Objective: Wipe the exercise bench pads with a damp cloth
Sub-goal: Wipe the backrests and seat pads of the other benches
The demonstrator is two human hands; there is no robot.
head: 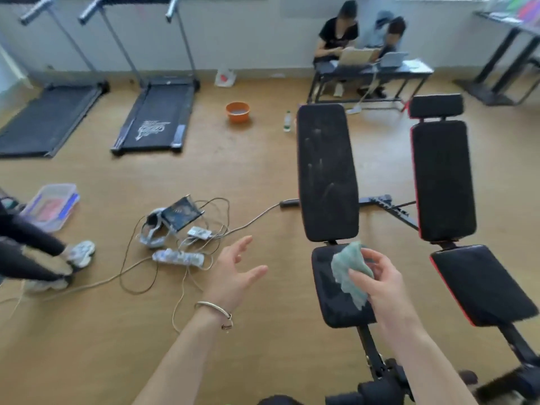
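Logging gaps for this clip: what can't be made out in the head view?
Head view only:
- seat pad: partly hidden under the cloth and right hand.
- cloth's dampness: cannot tell.
- right-hand bench: lower end cut off by the frame edge.
- orange basin contents: too small, blurred.

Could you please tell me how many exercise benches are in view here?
2. The left bench lies below the right hand holding the cloth; the red-trimmed bench stands to its right. None seems hidden.

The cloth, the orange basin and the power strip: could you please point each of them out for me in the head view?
cloth (343, 263): head view, on its crumpled middle.
orange basin (238, 118): head view, on its front outer wall.
power strip (178, 257): head view, on the middle of its top face.
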